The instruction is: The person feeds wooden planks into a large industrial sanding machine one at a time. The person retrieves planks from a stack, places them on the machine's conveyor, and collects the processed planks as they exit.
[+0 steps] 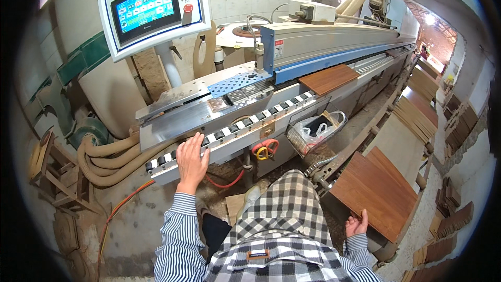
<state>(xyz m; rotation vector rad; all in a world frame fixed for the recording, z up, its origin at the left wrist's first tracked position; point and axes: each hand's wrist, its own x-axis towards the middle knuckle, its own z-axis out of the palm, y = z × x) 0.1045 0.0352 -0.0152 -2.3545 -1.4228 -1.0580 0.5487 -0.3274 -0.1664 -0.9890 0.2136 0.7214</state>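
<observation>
My left hand [192,157] lies with fingers stretched out on the near end of a roller rail [224,133] along the front of a long edge-banding machine [334,47]. It holds nothing. Down at the right, my right hand [356,225] is beside the near edge of a reddish-brown wooden panel [373,190], its fingers loosely bent and partly apart. The fingertips meet or nearly meet the edge; I see no firm grip. This panel lies on top of another brown one. Farther along the rail, a separate brown board [329,79] rests against the machine's blue guard.
A control screen [145,10] with green and red buttons stands at the upper left. A wire basket [317,130] with plastic bags and yellow-handled scissors [265,149] hang on the machine front. Ribbed hoses [112,150] cross the left floor. Boards are stacked [412,117] along the right.
</observation>
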